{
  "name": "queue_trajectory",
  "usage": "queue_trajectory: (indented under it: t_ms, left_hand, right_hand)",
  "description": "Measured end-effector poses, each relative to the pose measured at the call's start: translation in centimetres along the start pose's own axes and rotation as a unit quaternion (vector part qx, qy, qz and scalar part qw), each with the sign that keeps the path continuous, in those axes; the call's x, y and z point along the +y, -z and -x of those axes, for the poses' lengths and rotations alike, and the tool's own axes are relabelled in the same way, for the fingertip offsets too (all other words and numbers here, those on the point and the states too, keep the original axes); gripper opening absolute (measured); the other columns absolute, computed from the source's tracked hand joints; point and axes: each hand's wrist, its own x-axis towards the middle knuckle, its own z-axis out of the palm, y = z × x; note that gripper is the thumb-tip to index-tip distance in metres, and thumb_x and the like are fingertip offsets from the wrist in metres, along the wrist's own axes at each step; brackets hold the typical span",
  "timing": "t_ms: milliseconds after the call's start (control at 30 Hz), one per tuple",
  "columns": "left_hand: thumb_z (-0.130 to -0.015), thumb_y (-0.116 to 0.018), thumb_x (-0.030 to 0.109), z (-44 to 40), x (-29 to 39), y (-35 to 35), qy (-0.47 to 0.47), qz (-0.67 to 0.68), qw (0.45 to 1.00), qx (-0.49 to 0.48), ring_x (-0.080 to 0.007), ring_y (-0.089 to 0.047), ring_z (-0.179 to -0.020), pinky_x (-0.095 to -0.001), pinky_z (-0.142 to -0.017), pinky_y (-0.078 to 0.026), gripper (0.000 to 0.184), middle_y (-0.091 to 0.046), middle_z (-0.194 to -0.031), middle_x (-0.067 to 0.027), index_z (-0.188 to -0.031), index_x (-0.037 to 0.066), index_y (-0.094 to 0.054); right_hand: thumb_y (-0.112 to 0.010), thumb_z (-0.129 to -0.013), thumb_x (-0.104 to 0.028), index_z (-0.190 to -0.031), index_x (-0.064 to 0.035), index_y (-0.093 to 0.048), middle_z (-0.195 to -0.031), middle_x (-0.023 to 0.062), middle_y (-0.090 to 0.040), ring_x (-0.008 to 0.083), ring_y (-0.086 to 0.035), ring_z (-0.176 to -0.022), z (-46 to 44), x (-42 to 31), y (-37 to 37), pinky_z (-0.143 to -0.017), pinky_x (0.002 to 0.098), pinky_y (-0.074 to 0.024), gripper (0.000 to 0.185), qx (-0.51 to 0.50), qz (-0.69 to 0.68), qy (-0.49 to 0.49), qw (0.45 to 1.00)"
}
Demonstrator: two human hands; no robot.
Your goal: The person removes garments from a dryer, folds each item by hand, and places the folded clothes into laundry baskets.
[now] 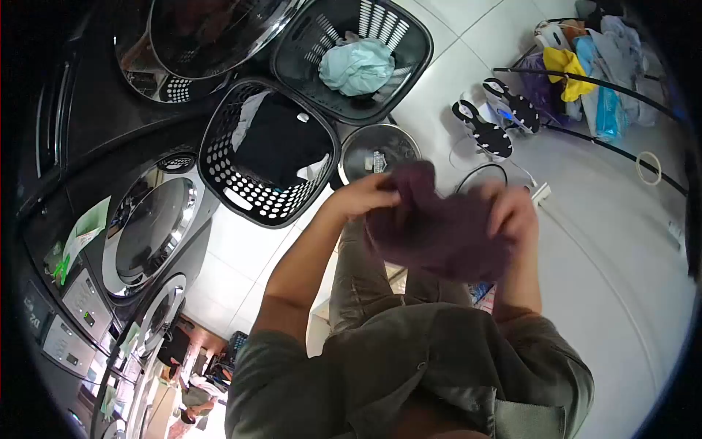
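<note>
A dark maroon garment (439, 230) hangs bunched between my two hands in front of my body, slightly blurred. Its exact kind is hard to make out. My left hand (369, 196) pinches its upper left edge, thumb and fingers closed on the fabric. On the other side, my right hand (510, 212) grips the right edge, its fingers blurred by motion. Just beyond my left hand stands a round steel-topped stool or bin (376, 150). To the left, a black laundry basket (212, 157) holds black and white clothes.
A second black basket (424, 55) holds pale blue cloth. Front-loading machines (153, 227) line the left side. Patterned sandals (486, 135), a cable and a rack (599, 80) with bags and cloths are at the upper right. Another person (194, 399) is in the background at lower left.
</note>
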Motion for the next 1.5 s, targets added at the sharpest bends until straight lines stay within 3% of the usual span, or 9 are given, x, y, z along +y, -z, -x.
queue_trajectory:
  t_ms: [67, 200, 433, 767, 967, 1167, 1233, 1333, 1500]
  left_hand:
    - [-0.082, -0.060, 0.031, 2.1, 0.2, -0.3, -0.022, 0.162, 0.978, 0.130, -0.0140, -0.056, -0.088, -0.0272, -0.078, -0.045, 0.042, -0.061, -0.096, -0.0087, -0.107, -0.002, -0.055]
    - [-0.080, -0.061, 0.021, 6.6, -0.7, -1.1, 0.041, -0.111, 0.956, 0.268, -0.0158, -0.058, -0.084, -0.0269, -0.077, -0.046, 0.037, -0.062, -0.093, -0.0097, -0.106, -0.004, -0.054]
    - [-0.068, -0.056, -0.004, 15.3, -6.0, -1.7, -0.229, -0.031, 0.860, 0.456, -0.0152, -0.056, -0.095, -0.0278, -0.085, -0.043, 0.047, -0.059, -0.102, -0.0100, -0.113, -0.003, -0.046]
    - [-0.086, -0.051, 0.021, 23.8, -10.3, 11.4, -0.249, 0.460, 0.691, 0.498, -0.0271, -0.047, -0.110, -0.0401, -0.097, -0.034, 0.037, -0.052, -0.117, -0.0130, -0.115, 0.000, -0.047]
    - [-0.076, -0.055, 0.026, 26.1, -9.8, 14.4, -0.222, 0.370, 0.646, 0.630, -0.0251, -0.046, -0.111, -0.0366, -0.090, -0.032, 0.043, -0.052, -0.119, -0.0089, -0.114, 0.007, -0.052]
    - [-0.067, -0.067, 0.011, 18.4, -21.7, 17.2, 0.000, -0.213, 0.650, 0.729, -0.0347, -0.043, -0.112, -0.0409, -0.095, -0.033, 0.036, -0.049, -0.115, -0.0223, -0.101, 0.005, -0.057]
    - [-0.066, -0.067, 0.008, 17.0, -21.4, 15.0, -0.018, -0.240, 0.626, 0.742, -0.0402, -0.036, -0.117, -0.0437, -0.097, -0.031, 0.041, -0.038, -0.126, -0.0240, -0.105, 0.005, -0.055]
    - [-0.068, -0.064, 0.004, 16.2, -21.3, 13.0, -0.022, -0.272, 0.638, 0.720, -0.0403, -0.031, -0.121, -0.0451, -0.097, -0.031, 0.040, -0.029, -0.132, -0.0237, -0.106, 0.005, -0.052]
    - [-0.070, -0.055, -0.006, 15.5, -22.1, 10.9, 0.007, -0.332, 0.602, 0.726, -0.0395, -0.030, -0.124, -0.0461, -0.097, -0.029, 0.033, -0.029, -0.133, -0.0236, -0.102, 0.001, -0.051]
  right_hand:
    - [-0.050, -0.084, -0.032, -0.097, -0.0055, -0.056, -0.092, 0.0122, -0.055, 0.0188, -0.055, -0.083, -0.7, 2.7, -1.0, -0.070, 0.0332, -0.0446, 0.030, 0.355, -0.369, 0.118, 0.851]
    - [-0.048, -0.085, -0.038, -0.107, -0.0051, -0.053, -0.103, 0.0118, -0.055, 0.0193, -0.055, -0.090, -0.7, 11.0, -0.5, -0.077, 0.0349, -0.0451, 0.040, 0.156, -0.488, -0.049, 0.857]
    - [-0.054, -0.083, -0.038, -0.109, -0.0025, -0.055, -0.103, 0.0103, -0.059, 0.0189, -0.058, -0.089, -8.5, 13.0, -5.0, -0.080, 0.0352, -0.0478, 0.043, 0.038, -0.232, -0.322, 0.917]
    - [-0.061, -0.080, -0.012, -0.098, 0.0019, -0.060, -0.087, 0.0031, -0.063, 0.0097, -0.058, -0.075, -16.4, 14.8, -16.5, -0.070, 0.0232, -0.0454, 0.023, -0.043, 0.060, -0.057, 0.996]
    - [-0.062, -0.073, -0.001, -0.095, 0.0031, -0.061, -0.091, 0.0025, -0.061, 0.0075, -0.056, -0.079, -19.8, 13.5, -17.6, -0.068, 0.0218, -0.0454, 0.023, -0.159, 0.131, 0.096, 0.974]
    - [-0.065, -0.062, -0.014, -0.075, -0.0013, -0.063, -0.078, 0.0134, -0.060, 0.0240, -0.059, -0.065, -24.9, 18.4, -10.6, -0.059, 0.0309, -0.0456, 0.018, 0.029, 0.514, 0.230, 0.826]
    - [-0.064, -0.064, -0.017, -0.072, -0.0012, -0.061, -0.083, 0.0145, -0.061, 0.0266, -0.060, -0.071, -29.9, 18.4, -6.7, -0.063, 0.0354, -0.0467, 0.018, 0.110, 0.425, 0.070, 0.896]
    - [-0.058, -0.070, -0.012, -0.082, -0.0023, -0.060, -0.092, 0.0140, -0.060, 0.0287, -0.059, -0.079, -40.2, 21.8, -0.5, -0.069, 0.0377, -0.0472, 0.015, 0.216, 0.579, 0.167, 0.768]
    - [-0.046, -0.077, -0.004, -0.102, -0.0038, -0.054, -0.105, 0.0168, -0.057, 0.0322, -0.058, -0.088, -55.3, 29.0, 3.6, -0.074, 0.0378, -0.0475, 0.026, -0.070, 0.844, 0.135, 0.515]
